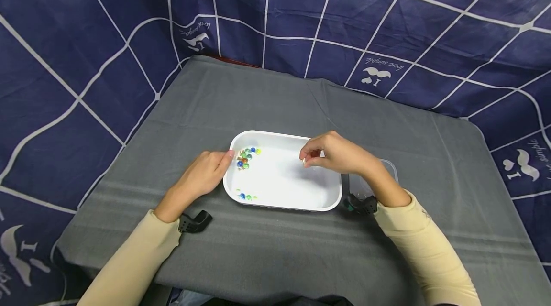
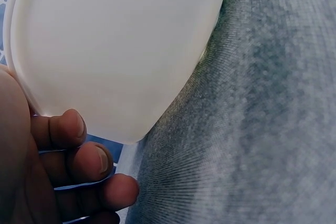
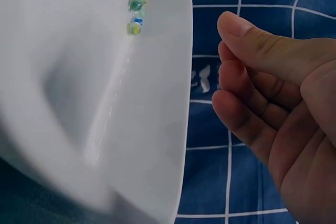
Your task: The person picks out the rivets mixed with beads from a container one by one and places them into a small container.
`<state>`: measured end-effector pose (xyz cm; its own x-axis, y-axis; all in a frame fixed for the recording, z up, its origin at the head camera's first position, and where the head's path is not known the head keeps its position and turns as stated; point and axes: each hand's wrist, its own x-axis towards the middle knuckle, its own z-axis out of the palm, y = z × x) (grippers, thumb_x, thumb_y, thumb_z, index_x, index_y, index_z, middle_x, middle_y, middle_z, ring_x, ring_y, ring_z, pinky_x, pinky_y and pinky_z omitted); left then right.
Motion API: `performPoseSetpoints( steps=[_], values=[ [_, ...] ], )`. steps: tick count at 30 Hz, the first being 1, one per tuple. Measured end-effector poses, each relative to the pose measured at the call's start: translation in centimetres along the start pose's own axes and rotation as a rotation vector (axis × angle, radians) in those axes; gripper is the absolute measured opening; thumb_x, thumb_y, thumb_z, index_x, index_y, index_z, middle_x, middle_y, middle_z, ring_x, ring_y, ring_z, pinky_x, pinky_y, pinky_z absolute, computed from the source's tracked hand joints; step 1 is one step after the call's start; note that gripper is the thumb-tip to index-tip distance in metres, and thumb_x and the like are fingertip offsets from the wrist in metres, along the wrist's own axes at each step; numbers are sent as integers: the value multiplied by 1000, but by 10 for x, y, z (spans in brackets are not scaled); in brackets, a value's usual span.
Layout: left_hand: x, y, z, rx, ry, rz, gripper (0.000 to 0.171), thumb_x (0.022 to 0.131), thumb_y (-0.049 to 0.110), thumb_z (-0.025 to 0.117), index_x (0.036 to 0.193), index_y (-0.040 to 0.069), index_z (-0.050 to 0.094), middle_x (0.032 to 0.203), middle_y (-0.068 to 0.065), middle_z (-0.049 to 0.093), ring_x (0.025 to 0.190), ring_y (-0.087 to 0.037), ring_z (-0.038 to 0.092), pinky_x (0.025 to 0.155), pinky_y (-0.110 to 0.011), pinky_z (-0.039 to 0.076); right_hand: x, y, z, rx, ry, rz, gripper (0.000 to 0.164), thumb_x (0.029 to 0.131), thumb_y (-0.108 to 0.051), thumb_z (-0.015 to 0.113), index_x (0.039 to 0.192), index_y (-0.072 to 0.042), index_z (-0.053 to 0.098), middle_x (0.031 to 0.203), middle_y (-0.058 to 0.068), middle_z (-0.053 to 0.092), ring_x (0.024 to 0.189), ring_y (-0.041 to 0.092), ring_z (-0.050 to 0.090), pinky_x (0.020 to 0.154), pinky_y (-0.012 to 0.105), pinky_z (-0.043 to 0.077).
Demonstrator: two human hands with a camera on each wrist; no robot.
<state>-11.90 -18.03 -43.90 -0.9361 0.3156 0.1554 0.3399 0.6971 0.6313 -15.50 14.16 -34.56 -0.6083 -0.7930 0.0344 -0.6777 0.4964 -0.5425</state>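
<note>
A shallow white tray (image 1: 275, 177) sits on the grey cloth. At its left end my left hand (image 1: 208, 169) grips the rim, thumb on top. The left wrist view shows the curled fingers (image 2: 92, 158) against the tray's outer side. Over the tray's right part, my right hand (image 1: 329, 153) pinches a tiny pale-gold thing (image 1: 303, 161); its kind I cannot tell. In the right wrist view the thumb and fingertips (image 3: 236, 24) are close together. Several coloured glass marbles (image 1: 245, 157) cluster in the tray's upper left, and a few more (image 1: 246, 196) lie along its lower-left edge.
A clear plastic container (image 1: 359, 185) stands right of the tray, partly hidden under the right forearm. Grey cloth (image 1: 258, 248) covers the table. Blue checked fabric (image 1: 292, 9) hangs behind and at the sides.
</note>
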Motion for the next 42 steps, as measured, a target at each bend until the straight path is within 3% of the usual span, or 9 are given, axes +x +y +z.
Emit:
performPoseSetpoints(
  steps=[15, 23, 34, 42],
  values=[
    [1, -2, 2, -10, 6, 32, 45, 107, 25, 40, 73, 6, 63, 67, -9, 60, 63, -23, 54, 59, -42, 45, -26, 13, -2, 13, 61, 40, 13, 79, -4, 81, 87, -8, 71, 79, -7, 63, 70, 7, 56, 64, 25, 47],
    [1, -1, 1, -9, 1, 16, 46, 107, 26, 40, 72, 6, 63, 66, -8, 58, 62, -23, 53, 58, -42, 44, -39, 20, -1, 4, 105, 63, 14, 78, -1, 82, 87, -8, 73, 81, -7, 65, 68, 6, 55, 61, 26, 46],
    [0, -2, 2, -9, -8, 8, 47, 108, 28, 39, 83, 2, 69, 75, -13, 65, 66, -23, 58, 62, -44, 47, -52, 28, -2, 24, 179, 76, 12, 80, -3, 81, 85, -11, 74, 80, -10, 66, 66, 5, 56, 58, 27, 47],
    [0, -2, 2, -7, -10, 9, 46, 108, 27, 38, 85, 1, 69, 75, -13, 65, 66, -23, 57, 62, -44, 46, -62, 30, -7, 33, 211, 112, 14, 77, -1, 83, 87, -6, 75, 81, -9, 69, 69, 6, 61, 62, 23, 50]
  ],
)
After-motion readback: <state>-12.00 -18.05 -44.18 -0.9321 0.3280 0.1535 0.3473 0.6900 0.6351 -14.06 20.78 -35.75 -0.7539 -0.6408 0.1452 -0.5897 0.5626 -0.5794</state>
